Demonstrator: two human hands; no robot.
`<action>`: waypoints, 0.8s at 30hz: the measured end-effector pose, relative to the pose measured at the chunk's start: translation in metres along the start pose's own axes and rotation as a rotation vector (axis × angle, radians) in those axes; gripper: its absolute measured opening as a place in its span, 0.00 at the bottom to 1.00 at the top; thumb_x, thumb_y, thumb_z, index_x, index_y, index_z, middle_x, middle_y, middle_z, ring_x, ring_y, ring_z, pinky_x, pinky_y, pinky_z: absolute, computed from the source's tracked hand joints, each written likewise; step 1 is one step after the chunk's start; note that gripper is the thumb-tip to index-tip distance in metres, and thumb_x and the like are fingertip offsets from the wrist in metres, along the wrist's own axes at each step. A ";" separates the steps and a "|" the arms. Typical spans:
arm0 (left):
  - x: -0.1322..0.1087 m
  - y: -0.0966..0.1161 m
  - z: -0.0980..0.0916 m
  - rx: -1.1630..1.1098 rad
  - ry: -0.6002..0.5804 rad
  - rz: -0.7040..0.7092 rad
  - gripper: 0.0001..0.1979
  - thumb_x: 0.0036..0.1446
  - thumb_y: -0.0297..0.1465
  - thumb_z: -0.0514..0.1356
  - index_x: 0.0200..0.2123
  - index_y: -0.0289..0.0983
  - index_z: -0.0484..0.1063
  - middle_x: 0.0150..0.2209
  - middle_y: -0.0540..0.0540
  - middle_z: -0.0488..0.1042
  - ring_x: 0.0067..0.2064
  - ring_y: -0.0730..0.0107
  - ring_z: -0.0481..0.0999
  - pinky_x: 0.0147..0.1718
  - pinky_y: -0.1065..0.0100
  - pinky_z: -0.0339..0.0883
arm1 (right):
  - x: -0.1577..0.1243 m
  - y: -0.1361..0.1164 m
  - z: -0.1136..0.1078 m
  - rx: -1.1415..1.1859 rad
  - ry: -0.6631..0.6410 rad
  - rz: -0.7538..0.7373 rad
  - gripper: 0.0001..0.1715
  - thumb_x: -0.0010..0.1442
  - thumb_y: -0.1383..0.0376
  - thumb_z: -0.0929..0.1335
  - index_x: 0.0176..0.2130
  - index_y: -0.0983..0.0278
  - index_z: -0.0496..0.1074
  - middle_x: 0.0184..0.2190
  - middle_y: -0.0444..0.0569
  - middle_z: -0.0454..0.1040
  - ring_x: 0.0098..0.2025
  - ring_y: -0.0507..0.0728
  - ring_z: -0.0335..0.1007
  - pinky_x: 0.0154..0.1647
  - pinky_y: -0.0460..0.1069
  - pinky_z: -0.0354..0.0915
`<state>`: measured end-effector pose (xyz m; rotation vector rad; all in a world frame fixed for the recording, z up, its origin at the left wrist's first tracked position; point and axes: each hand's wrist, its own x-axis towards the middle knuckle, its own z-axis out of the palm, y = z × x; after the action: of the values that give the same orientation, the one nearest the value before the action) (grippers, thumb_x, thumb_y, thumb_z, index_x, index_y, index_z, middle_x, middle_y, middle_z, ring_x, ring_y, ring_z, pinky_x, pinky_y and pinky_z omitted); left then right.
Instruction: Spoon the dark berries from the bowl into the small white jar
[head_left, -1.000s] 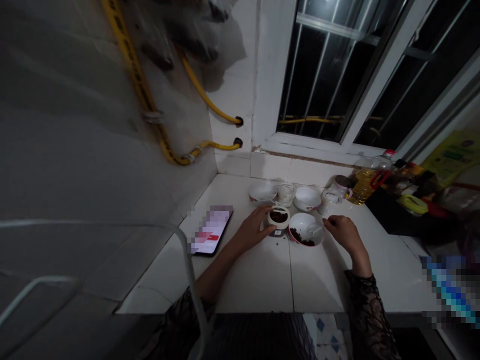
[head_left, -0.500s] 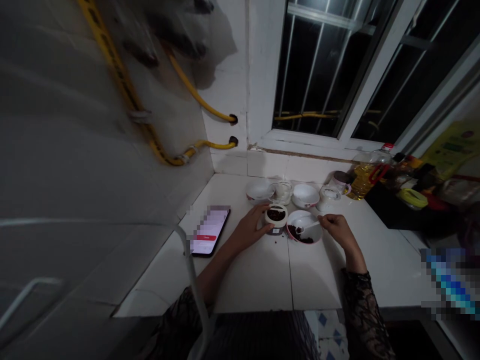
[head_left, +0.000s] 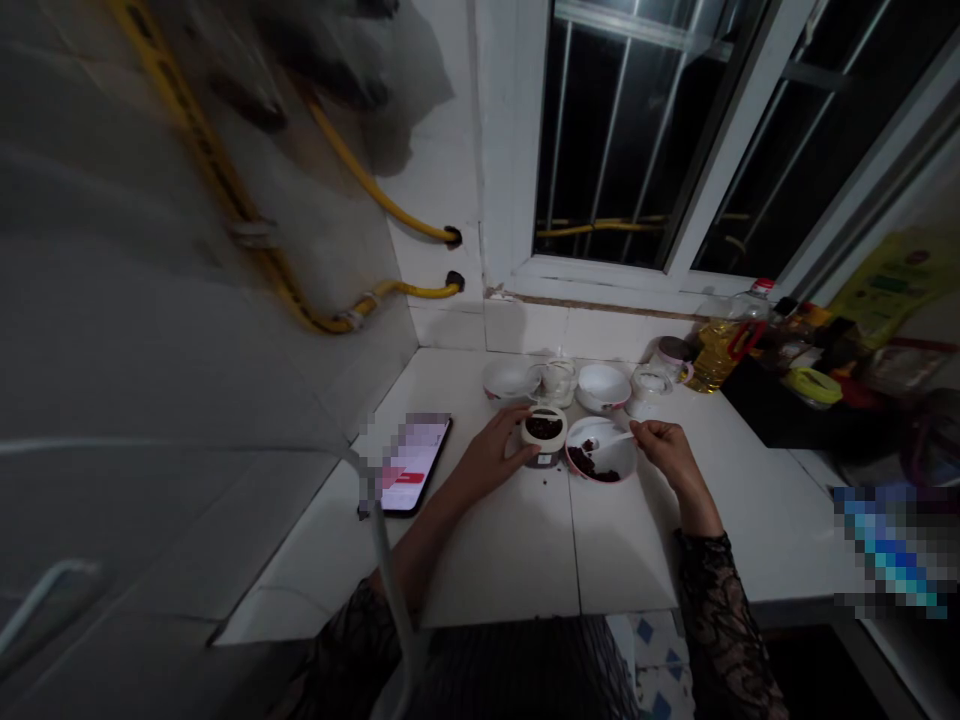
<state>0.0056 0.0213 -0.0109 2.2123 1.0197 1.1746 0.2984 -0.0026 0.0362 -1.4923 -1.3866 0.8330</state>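
My left hand curls around the side of a small jar with a white rim, which stands on the counter. Dark reddish-brown contents show at the jar's mouth. Between thumb and fingers, my right hand pinches the handle of a white spoon. The spoon's bowl, with a little dark stuff in it, is inside a white bowl with a pinkish rim. Dark crumbly stuff lies in the bottom of that bowl, just right of the jar.
Behind stand a clear bowl, a glass jar, a white bowl and another jar. A lit phone lies left. An oil bottle and a black container of condiments stand at right.
The view has shifted slightly, so everything sits a bit further left. My left hand stays on the jar, and my right hand still holds the spoon in the bowl.
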 end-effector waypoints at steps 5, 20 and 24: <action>0.000 0.002 -0.001 -0.005 -0.004 -0.014 0.20 0.60 0.38 0.60 0.54 0.42 0.63 0.60 0.39 0.66 0.61 0.55 0.68 0.55 0.52 0.69 | 0.001 0.002 0.001 0.013 0.020 0.000 0.32 0.43 0.38 0.69 0.15 0.62 0.64 0.12 0.39 0.55 0.16 0.46 0.43 0.17 0.46 0.41; -0.001 0.003 0.000 -0.015 -0.009 -0.019 0.20 0.60 0.36 0.60 0.55 0.41 0.63 0.61 0.39 0.66 0.62 0.56 0.67 0.55 0.53 0.68 | 0.006 0.009 0.003 0.079 0.026 0.033 0.34 0.39 0.36 0.71 0.15 0.62 0.64 0.10 0.38 0.54 0.15 0.46 0.44 0.15 0.45 0.40; -0.001 0.006 -0.002 -0.011 -0.023 -0.031 0.20 0.61 0.37 0.60 0.55 0.42 0.63 0.61 0.39 0.65 0.62 0.55 0.66 0.55 0.52 0.69 | 0.005 0.007 0.005 0.098 0.020 0.032 0.35 0.38 0.36 0.71 0.14 0.62 0.61 0.09 0.37 0.52 0.14 0.46 0.43 0.15 0.45 0.39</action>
<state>0.0058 0.0168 -0.0070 2.1886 1.0320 1.1355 0.2966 0.0033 0.0285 -1.4467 -1.2920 0.8907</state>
